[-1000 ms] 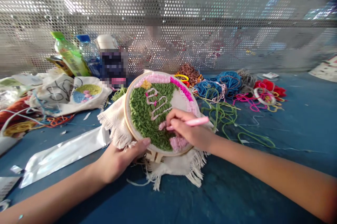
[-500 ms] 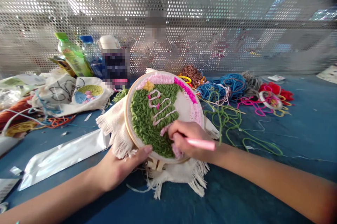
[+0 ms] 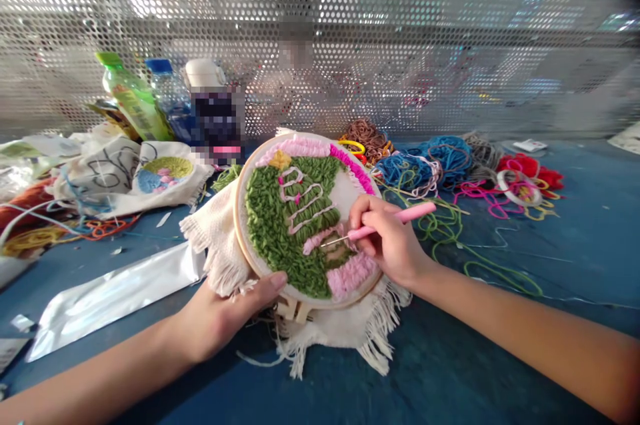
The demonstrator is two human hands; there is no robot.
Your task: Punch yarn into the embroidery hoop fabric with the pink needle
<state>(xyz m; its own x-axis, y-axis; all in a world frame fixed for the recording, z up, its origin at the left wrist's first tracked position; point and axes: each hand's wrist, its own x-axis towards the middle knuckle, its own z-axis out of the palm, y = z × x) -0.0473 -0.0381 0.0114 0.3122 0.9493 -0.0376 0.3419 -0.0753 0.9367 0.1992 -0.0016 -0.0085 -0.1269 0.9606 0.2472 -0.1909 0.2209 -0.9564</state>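
Now, the left hand (image 3: 225, 322) holds the light, stiff wooden hoop (image 3: 239, 245) by its rim. Right fingers (image 3: 363, 212) pinch a pink needle (image 3: 395, 222).

The needle's tip (image 3: 322, 246) is barely discernible.

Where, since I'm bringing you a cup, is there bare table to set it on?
Blue table shows right of the green yarn, above the right forearm. Another patch lies below the hoop, beside the left forearm. Crowded: the back with yarn bundles, and the left with bottles and cloth.
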